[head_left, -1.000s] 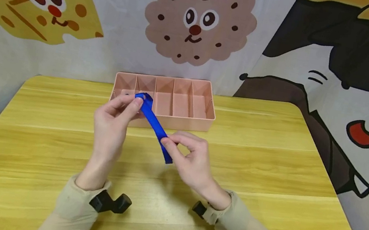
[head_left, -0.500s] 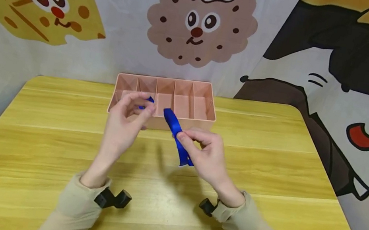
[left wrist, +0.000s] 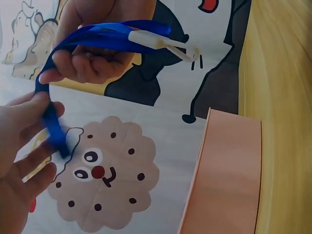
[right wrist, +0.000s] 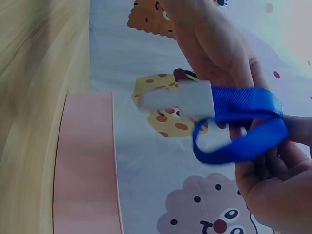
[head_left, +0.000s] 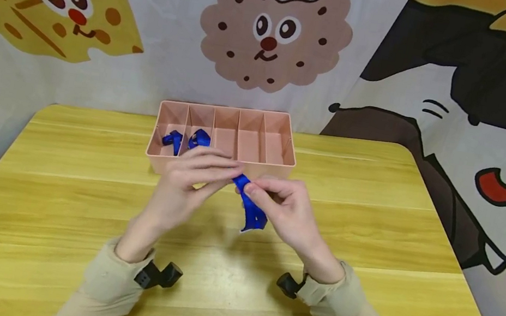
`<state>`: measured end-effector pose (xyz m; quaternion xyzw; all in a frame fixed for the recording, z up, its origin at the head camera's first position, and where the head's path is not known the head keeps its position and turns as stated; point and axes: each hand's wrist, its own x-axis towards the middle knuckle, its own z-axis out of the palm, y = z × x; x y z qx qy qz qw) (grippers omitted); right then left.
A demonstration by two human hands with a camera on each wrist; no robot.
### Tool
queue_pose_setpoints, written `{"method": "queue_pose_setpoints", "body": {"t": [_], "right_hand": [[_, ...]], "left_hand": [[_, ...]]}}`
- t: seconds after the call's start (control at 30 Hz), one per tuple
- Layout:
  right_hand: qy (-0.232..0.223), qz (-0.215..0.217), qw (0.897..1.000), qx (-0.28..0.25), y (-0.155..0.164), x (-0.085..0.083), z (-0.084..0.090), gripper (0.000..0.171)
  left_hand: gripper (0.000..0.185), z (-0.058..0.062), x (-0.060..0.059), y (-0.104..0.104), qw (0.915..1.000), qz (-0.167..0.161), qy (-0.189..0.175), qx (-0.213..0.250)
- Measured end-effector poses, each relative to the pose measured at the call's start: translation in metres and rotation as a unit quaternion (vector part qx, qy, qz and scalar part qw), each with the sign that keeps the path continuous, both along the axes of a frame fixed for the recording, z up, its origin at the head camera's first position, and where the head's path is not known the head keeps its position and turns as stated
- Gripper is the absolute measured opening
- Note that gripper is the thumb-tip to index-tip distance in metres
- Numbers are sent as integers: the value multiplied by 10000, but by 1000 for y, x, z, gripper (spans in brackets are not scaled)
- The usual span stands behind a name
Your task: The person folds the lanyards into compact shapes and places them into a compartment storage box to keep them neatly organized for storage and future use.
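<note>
A blue lanyard (head_left: 253, 214) with a white plastic clip (right wrist: 196, 99) hangs folded between my two hands, over the table in front of the box. My right hand (head_left: 291, 214) pinches its strap between thumb and index finger, and the clip end dangles below. At the strap's upper end, my left hand (head_left: 192, 181) holds it between thumb and fingers; in the left wrist view the thumb of that left hand (left wrist: 24, 131) lies across the strap (left wrist: 53, 129). The fingers cover part of the strap in the head view.
A pink divided box (head_left: 261, 170) stands at the table's back edge against the printed cloth. Its leftmost compartment has a coiled blue strap (head_left: 173, 140), and the one beside it another blue strap (head_left: 199, 137). The yellow wooden table (head_left: 53, 193) extends around it.
My left hand lets go of a blue strap over the second compartment, where it now lies. It then moves right to the lanyard's upper end, while my right hand keeps its pinch and shifts slightly right.
</note>
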<state>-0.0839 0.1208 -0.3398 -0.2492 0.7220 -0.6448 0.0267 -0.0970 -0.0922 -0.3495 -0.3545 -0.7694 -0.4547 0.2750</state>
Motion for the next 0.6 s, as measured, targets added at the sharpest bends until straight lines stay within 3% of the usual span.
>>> {"method": "queue_pose_setpoints", "body": {"t": [0.2,0.37,0.5,0.6], "right_hand": [[-35,1,9986,525,-6,2,-4,17],[135,-132,9962,845,-11,5,-4,13],[196,-327,9952,902,-13,5,-5,12],[239,-413,9960,749,-12,5,-6,12]], "left_hand": [[21,-1,2,2,9989,348,36,305],[15,-2,3,5,9962,690,-263,466],[14,-5,3,7,9885,1034,-813,742],[15,-8,2,11,9751,1176,-1558,1056]]}}
